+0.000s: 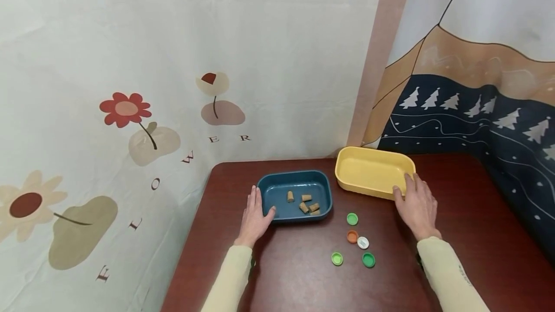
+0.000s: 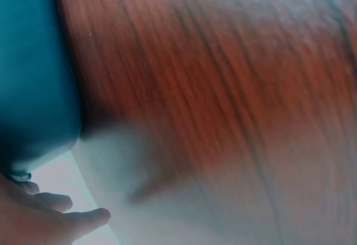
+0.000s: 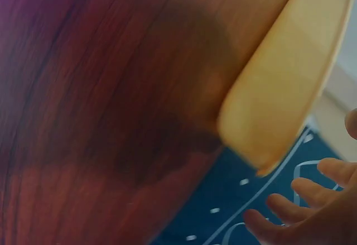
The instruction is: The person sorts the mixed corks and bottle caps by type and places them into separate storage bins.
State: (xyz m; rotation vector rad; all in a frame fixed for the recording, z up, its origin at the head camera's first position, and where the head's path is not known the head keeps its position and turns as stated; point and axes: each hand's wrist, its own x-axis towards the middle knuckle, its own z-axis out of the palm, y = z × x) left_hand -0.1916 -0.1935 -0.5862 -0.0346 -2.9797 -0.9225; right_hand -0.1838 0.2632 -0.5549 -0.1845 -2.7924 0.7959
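A dark blue tray (image 1: pixel 277 191) holds several short corks (image 1: pixel 290 197) on its floor. My left hand (image 1: pixel 254 218) lies along the tray's left end, its fingers extended and its thumb at the front rim. To the right and farther back stands a yellow tray (image 1: pixel 368 170) with a bare inside. At its front right corner is my right hand (image 1: pixel 418 208), fingers loosely spread over the rim. The right wrist view shows the relaxed fingers (image 3: pixel 290 211) beside the yellow tray's wall (image 3: pixel 284 72). In the left wrist view, the blue wall (image 2: pixel 33 72) appears near the left fingers (image 2: pixel 83 220).
Several bottle caps lie in front of the trays: bright green (image 1: pixel 352 219), orange (image 1: pixel 352 237), white (image 1: pixel 363 242), light green (image 1: pixel 336 258) and dark green (image 1: pixel 368 260). The brown wooden table (image 1: pixel 299 273) ends at a printed fabric wall (image 1: pixel 277 61) behind.
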